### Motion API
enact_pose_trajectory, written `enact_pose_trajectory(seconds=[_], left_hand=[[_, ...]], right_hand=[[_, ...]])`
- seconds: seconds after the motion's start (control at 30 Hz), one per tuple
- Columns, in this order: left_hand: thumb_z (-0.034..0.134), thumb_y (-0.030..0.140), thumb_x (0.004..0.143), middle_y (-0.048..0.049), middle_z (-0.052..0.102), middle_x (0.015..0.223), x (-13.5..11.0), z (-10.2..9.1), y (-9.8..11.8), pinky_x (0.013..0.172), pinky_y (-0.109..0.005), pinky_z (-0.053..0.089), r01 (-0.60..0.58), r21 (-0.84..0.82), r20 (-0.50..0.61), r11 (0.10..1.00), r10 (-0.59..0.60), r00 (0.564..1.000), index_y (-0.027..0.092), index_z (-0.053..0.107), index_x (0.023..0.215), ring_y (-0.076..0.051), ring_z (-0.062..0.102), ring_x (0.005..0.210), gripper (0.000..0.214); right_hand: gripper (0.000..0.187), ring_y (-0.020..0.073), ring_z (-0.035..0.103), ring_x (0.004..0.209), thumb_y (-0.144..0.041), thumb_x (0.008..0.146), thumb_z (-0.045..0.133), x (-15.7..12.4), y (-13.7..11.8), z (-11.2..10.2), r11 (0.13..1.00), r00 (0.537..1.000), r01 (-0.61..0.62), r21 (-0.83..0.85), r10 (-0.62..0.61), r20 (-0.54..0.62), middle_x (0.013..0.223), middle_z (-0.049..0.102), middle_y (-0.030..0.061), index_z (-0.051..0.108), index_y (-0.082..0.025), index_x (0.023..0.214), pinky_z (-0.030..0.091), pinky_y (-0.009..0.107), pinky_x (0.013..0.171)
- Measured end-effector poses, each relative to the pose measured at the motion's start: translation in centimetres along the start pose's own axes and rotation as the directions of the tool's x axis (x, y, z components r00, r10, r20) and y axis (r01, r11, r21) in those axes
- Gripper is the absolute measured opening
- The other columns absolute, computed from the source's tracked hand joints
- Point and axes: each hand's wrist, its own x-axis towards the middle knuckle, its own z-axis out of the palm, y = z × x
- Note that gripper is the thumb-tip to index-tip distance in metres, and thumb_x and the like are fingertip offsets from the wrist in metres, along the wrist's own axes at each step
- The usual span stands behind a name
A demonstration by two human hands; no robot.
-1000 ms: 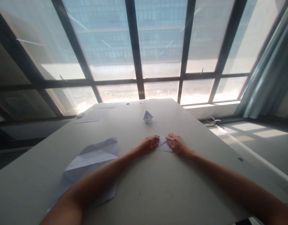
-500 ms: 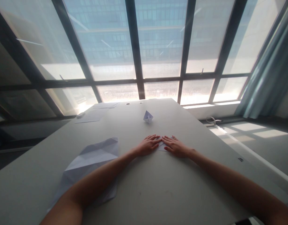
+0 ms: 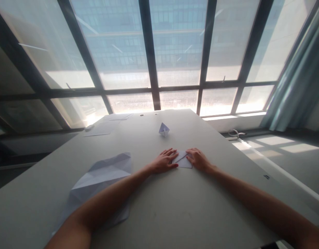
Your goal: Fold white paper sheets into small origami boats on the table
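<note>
Folded paper (image 3: 184,163) lies flat on the white table (image 3: 175,204); the left hand (image 3: 164,161) spreads over one side, the right hand (image 3: 198,160) bends at the other, pinching or not I can't tell. Likely light, crisp, easily creased: best held by its edges. Fingers hide both ends.

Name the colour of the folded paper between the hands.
The folded paper is white, looking slightly greyish; it shows best in the head view.

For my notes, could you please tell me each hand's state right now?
Left hand: open, laid on the left side of the folded paper.
Right hand: at the folded paper's right side; pinching or not cannot be told.
</note>
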Motion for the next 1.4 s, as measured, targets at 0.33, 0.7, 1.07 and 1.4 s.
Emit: enact_pose_trajectory(seconds=[0.33, 0.7, 1.07, 1.4], left_hand=[[0.051, 0.036, 0.099, -0.0068, 0.046, 0.15, 0.0, 0.2, 0.1, 0.115, -0.048, 0.03, 0.024, -0.062, -0.108, 0.998, -0.031, 0.994, 0.034, 0.056, 0.14, -0.029, 0.043, 0.136, 0.041], [0.054, 0.026, 0.096, -0.0057, 0.053, 0.145, 0.3, 0.8, -0.5, 0.113, -0.047, 0.031, -0.009, -0.111, -0.154, 0.994, -0.008, 0.988, 0.035, 0.06, 0.136, -0.028, 0.048, 0.133, 0.041], [0.064, 0.045, 0.089, -0.0091, 0.072, 0.105, 0.6, 0.2, -0.2, 0.08, -0.033, 0.051, -0.025, -0.68, -0.26, 0.732, -0.209, 0.943, 0.017, 0.062, 0.133, -0.023, 0.065, 0.091, 0.053], [0.082, 0.046, 0.072, -0.0116, 0.075, 0.096, 1.0, 0.1, -0.1, 0.075, -0.033, 0.051, -0.029, -0.901, -0.225, 0.433, -0.411, 0.884, 0.01, 0.076, 0.107, -0.023, 0.067, 0.085, 0.05]], right_hand=[[0.03, 0.026, 0.061, 0.104, -0.032, 0.086, 0.07, 0.3, 0.0, 0.2, 0.987, 0.986, -0.156, -0.043, 0.153, -0.07, 0.107, 0.07, 0.0124, 0.069, -0.017, 0.111, 0.044, 0.034, 0.092], [0.02, 0.0227, 0.065, 0.083, -0.036, 0.077, 0.072, 0.7, 0.6, 0.7, 0.942, 0.953, -0.292, 0.169, 0.301, -0.031, 0.088, 0.072, 0.0082, 0.069, -0.018, 0.087, 0.044, 0.03, 0.074], [0.029, 0.0148, 0.053, 0.059, -0.04, 0.069, 0.07, 0.9, -0.7, 0.2, 0.634, 0.92, -0.198, 0.747, 0.383, -0.081, 0.068, 0.061, -0.001, 0.058, -0.018, 0.086, 0.04, 0.026, 0.053], [0.039, 0.0185, 0.063, 0.071, -0.039, 0.075, 0.067, 1.1, -0.7, 0.7, 0.696, 0.948, -0.03, 0.718, 0.247, -0.2, 0.092, 0.073, 0.008, 0.069, -0.016, 0.107, 0.053, 0.03, 0.061]])
